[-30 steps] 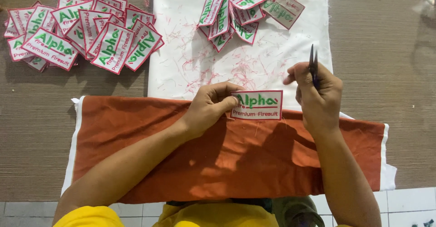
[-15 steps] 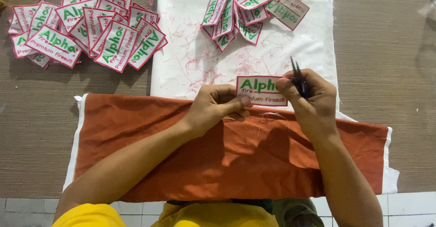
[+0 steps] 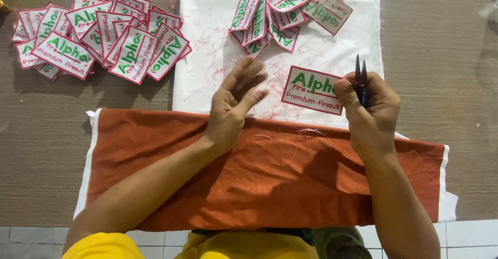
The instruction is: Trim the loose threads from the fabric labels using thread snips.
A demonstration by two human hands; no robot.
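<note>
My right hand (image 3: 369, 113) holds small black thread snips (image 3: 361, 82) with the blades pointing away from me, and its thumb also pinches the right edge of a white rectangular patch (image 3: 313, 89) with a red border and green lettering. The patch hovers over the white cloth (image 3: 207, 41). My left hand (image 3: 233, 103) is open with fingers spread, free of the patch, above the far edge of the orange cloth (image 3: 259, 181). Loose red thread scraps (image 3: 306, 132) lie on both cloths.
A heap of similar patches (image 3: 104, 41) lies at the far left on the brown woven surface (image 3: 456, 57). Another heap of patches (image 3: 290, 10) rests on the white cloth's far edge. A white layer (image 3: 446, 202) shows beneath the orange cloth's ends.
My left hand has let go of the patch and opened, moving left. My right hand now holds the patch together with the snips, slightly farther from me.
</note>
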